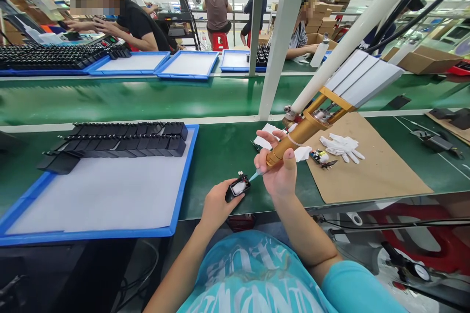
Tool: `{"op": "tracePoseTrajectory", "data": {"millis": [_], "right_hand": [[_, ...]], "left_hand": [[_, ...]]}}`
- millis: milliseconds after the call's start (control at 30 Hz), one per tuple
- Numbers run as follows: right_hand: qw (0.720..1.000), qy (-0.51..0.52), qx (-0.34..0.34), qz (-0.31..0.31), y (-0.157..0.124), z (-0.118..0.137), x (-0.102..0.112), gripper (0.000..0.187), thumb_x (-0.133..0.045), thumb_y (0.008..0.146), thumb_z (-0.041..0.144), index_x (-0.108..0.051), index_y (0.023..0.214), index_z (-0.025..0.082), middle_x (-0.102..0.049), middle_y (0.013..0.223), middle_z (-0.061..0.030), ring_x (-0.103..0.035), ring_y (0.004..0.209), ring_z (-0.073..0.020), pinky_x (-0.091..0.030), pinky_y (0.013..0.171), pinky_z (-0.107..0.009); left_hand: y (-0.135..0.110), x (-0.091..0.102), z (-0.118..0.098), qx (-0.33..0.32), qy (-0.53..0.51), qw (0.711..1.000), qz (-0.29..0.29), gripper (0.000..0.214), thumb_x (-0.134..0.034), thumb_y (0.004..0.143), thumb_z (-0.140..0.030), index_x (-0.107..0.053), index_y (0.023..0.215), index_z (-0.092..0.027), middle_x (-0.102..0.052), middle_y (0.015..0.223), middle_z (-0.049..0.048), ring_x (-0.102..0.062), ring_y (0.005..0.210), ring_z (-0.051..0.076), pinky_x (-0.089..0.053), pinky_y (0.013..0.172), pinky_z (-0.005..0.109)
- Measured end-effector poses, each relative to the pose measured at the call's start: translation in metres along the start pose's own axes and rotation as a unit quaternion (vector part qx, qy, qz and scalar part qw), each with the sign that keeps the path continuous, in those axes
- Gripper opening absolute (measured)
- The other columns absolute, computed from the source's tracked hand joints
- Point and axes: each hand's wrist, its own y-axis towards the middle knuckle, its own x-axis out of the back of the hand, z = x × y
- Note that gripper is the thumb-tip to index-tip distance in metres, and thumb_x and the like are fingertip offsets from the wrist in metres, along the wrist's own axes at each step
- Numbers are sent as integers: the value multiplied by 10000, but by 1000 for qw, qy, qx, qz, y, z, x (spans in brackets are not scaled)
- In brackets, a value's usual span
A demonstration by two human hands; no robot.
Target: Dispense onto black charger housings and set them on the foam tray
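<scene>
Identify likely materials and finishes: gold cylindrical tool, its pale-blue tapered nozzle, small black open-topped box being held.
Gold cylindrical metal-looking tool: probably metal, satin finish; soft highlights along its length.
Pale-blue tapered nozzle: likely plastic, from its even tint; too small to judge finish.
Small black open-topped box: maybe matte moulded plastic; dark walls, little shine.

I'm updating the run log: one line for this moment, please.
left hand: holds black case | right hand: grips gold tool | blue tip: by case's rim
</scene>
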Motion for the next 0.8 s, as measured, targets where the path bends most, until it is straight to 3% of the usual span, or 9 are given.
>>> {"op": "tracePoseTrajectory", "data": {"millis": [133,300,467,633,800], "right_hand": [[1000,-11,-7,0,-1,-1,-2,391,-517,820,600,-470,1060,295,-629,1191,-49,-417,413,-46,-393,447,-274],[1000,16,-1,-5,-1,-1,-3,422,-563,792,607,-487,1055,286,-653,1116,-31,-443,410,-46,-400,446,-266],[1000,25,11,-2,-1,-2,-4,389,-568,806,582,-491,1014,261,-656,1091,-29,-469,411,-44,-416,452,-263],[1000,17,15,-3,0,-3,-3,328,-548,832,558,-462,915,252,-646,1039,-6,-442,398,-32,-405,447,-257],[1000,21,14,4,0,-2,-3,372,-544,829,562,-486,1051,269,-631,1078,-20,-467,416,-40,-386,433,-258]], "left_hand": [[-1,-2,-8,28,23,999,-34,346,-619,835,-376,-566,1144,-230,-727,879,3,-687,722,170,-502,641,253],[-1,4,-19,-5,48,997,-65,312,-637,799,-380,-578,1054,-211,-681,769,-23,-584,536,118,-455,541,224],[0,9,-28,-39,28,993,-107,280,-667,760,-307,-572,1004,-208,-661,752,-39,-566,531,98,-452,528,200],[0,10,-30,-49,32,992,-112,287,-674,749,-287,-568,1004,-206,-656,741,-37,-592,567,106,-456,537,196],[0,8,-29,-33,24,993,-108,289,-671,751,-309,-566,1002,-211,-646,722,-46,-547,507,92,-448,507,196]]}}
